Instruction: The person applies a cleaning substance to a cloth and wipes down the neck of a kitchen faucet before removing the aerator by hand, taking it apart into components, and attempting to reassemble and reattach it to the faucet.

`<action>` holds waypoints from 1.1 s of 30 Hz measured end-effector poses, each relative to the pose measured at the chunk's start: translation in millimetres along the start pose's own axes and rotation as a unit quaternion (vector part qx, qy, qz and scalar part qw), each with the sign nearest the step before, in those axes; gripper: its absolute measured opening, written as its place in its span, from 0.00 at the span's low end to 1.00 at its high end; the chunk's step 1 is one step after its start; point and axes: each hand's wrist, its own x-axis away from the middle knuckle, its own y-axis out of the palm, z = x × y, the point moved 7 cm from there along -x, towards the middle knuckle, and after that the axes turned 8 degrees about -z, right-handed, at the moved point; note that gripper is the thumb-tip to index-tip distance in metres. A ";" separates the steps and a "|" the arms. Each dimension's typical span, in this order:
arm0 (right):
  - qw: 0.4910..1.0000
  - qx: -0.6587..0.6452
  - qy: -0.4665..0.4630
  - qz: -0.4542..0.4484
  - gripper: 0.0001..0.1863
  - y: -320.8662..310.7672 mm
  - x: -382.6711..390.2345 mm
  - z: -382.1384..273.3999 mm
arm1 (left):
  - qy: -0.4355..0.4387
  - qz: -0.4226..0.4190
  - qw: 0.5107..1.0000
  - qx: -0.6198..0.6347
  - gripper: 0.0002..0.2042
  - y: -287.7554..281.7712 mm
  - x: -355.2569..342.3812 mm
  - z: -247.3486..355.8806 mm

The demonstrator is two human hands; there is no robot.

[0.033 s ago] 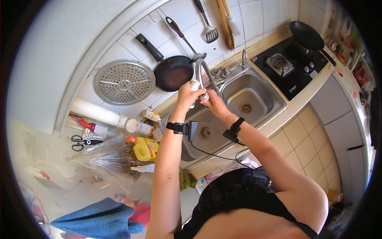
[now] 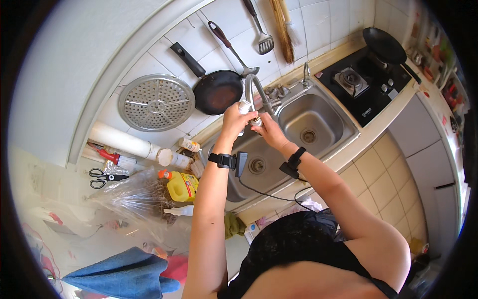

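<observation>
My left hand (image 2: 234, 121) is closed around a white cylindrical piece (image 2: 243, 106), whose top shows above my fingers and whose lower end shows beneath them. Beside it, my right hand (image 2: 272, 132) pinches a small white fitting with a metallic part (image 2: 256, 121) at the mouth of the curved metal faucet (image 2: 258, 85). Both hands are close together over the double steel sink (image 2: 249, 187), near its back edge. My fingers cover much of both pieces, so I cannot tell whether they touch. Each wrist wears a black strap with a small box.
A black gas stove (image 2: 366, 82) with a wok (image 2: 384, 45) stands right of the sink. A frying pan (image 2: 219, 92), a steamer plate (image 2: 157, 102) and a spatula (image 2: 265, 44) hang on the tiles. At left are a yellow bottle (image 2: 181, 188) and scissors (image 2: 102, 178). A cable (image 2: 264, 195) crosses the sink's front.
</observation>
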 end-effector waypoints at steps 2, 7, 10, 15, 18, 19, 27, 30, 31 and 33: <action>1.000 0.017 -0.020 -0.004 0.21 -2.2 -3.6 4.5 | 0.003 0.004 1.000 -0.008 0.09 -0.7 -1.8 -1.1; 0.996 0.056 -0.062 -0.014 0.22 -5.0 -8.7 12.3 | 0.002 0.004 1.000 -0.019 0.09 -1.4 -3.4 -1.9; 0.993 0.067 -0.092 -0.021 0.22 -7.0 -8.5 8.8 | -0.006 0.000 1.000 -0.021 0.09 -1.1 -2.9 -1.5; 0.978 -0.163 0.090 -0.095 0.20 7.6 -1.1 18.2 | -0.026 -0.003 1.000 -0.001 0.09 1.9 4.2 0.2; 0.970 -0.210 0.120 -0.033 0.19 8.2 9.8 -5.5 | -0.024 -0.005 0.993 0.113 0.10 8.1 18.4 2.0; 0.970 -0.207 0.119 -0.034 0.19 12.9 12.5 -4.3 | -0.022 -0.005 0.993 0.114 0.10 9.5 23.6 -1.7; 0.949 -0.284 0.136 0.029 0.21 11.1 13.2 -0.5 | -0.047 0.119 0.958 0.255 0.20 18.8 88.7 -68.5; 0.962 -0.232 0.131 0.061 0.21 7.6 13.7 5.8 | -0.096 0.113 0.920 0.362 0.22 52.0 99.1 -96.2; 0.963 -0.230 0.133 0.055 0.21 10.6 14.8 -1.3 | -0.111 0.118 0.899 0.406 0.22 61.1 105.5 -97.9; 0.982 -0.038 0.170 0.066 0.20 6.6 18.3 -16.2 | -0.098 0.124 0.872 0.463 0.20 78.9 105.4 -110.5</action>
